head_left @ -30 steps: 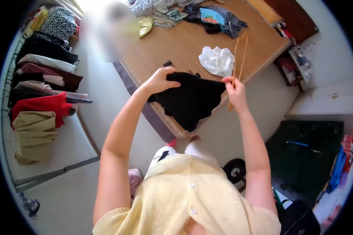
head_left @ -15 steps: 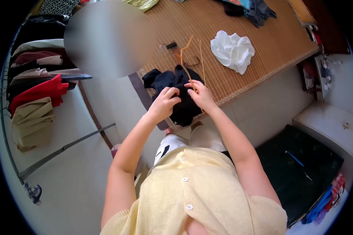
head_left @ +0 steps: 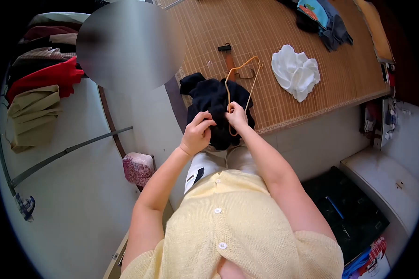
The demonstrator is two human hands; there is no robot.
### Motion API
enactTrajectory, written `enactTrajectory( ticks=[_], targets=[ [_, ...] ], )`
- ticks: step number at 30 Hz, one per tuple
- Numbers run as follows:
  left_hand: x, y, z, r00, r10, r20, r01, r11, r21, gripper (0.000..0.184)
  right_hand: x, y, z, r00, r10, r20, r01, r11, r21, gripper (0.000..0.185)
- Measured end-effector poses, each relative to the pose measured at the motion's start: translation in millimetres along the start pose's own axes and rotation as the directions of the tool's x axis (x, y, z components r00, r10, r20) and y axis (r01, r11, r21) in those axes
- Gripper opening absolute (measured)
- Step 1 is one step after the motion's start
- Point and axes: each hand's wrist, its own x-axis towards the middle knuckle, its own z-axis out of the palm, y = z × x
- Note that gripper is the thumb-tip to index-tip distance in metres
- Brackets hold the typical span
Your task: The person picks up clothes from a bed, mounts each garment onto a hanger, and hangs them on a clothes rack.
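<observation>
A dark, crumpled garment (head_left: 208, 95) lies bunched at the near edge of the mat-covered bed, close to my body. My left hand (head_left: 198, 133) pinches at its left side, fingers curled together against the cloth. An orange hanger (head_left: 227, 88) is held in my right hand (head_left: 237, 116). Its hook end points away from me, and its lower end lies over the dark cloth. How far the hanger sits inside the garment is hidden by folds and fingers.
A white bundled cloth (head_left: 295, 72) lies on the woven mat (head_left: 284, 116). Behind the hanger is another hanger with a black clip (head_left: 224, 48). Blue and grey clothes (head_left: 333, 28) lie far right. Clothes, including a red garment (head_left: 46, 76), hang on the left rack. A patterned stool seat (head_left: 138, 169) stands left.
The orange hanger has turned, and its frame now shows as a wider loop. My right hand has moved slightly down and my left slightly lower. The camera view has shifted.
</observation>
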Motion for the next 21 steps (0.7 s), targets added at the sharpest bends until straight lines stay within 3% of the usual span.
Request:
enactTrajectory(
  ticks=[3,4,6,9,12,15,18,19,21],
  targets=[
    [-0.4,-1.8,-11.1,0.967,-0.221,-0.125,0.203,0.968,-0.145,0.017,-4.0,-6.1,-5.7,0.966,-0.219,-0.133,0.255,0.881,0.399,0.012],
    [-9.5,-16.6,-9.3,0.876,-0.463,-0.137,0.404,0.858,-0.316,0.011,-10.3,-15.1,-18.6,0.947,-0.279,-0.157,0.321,0.811,0.489,0.011],
    [-16.1,-43.1,-13.2,0.569,-0.814,-0.12,0.53,0.474,-0.703,0.011,-30.1,-33.4,-47.1,0.923,-0.34,-0.179,0.382,0.77,0.511,0.011],
    [-26.7,-89.6,-16.8,0.336,-0.94,0.053,0.238,0.031,-0.971,0.02,-61.4,-49.4,-85.9,0.916,-0.374,-0.141,0.394,0.785,0.478,0.013],
    [-5.6,-85.4,-21.8,0.319,-0.947,0.04,0.056,-0.023,-0.998,0.022,-89.0,-46.6,-105.7,0.91,-0.406,-0.082,0.398,0.805,0.44,0.014],
    [14.9,-88.6,-32.7,0.406,-0.898,0.168,0.027,-0.172,-0.985,0.018,-106.4,-32.1,-107.3,0.926,-0.376,-0.011,0.339,0.822,0.457,0.013],
    [25.4,-90.7,-9.6,0.332,-0.891,0.31,0.46,-0.134,-0.878,0.02,-111.8,-17.1,-96.5,0.937,-0.343,0.073,0.262,0.825,0.501,0.01],
    [29.1,-84.1,3.1,0.374,-0.889,0.265,0.598,0.012,-0.801,0.025,-115.8,-15.3,-94.1,0.938,-0.322,0.126,0.209,0.819,0.534,0.008],
    [29.8,-81.2,35.8,0.465,-0.843,0.271,0.662,0.128,-0.739,0.036,-124.4,-16.4,-88.2,0.911,-0.39,0.133,0.282,0.825,0.49,0.007]
  ],
)
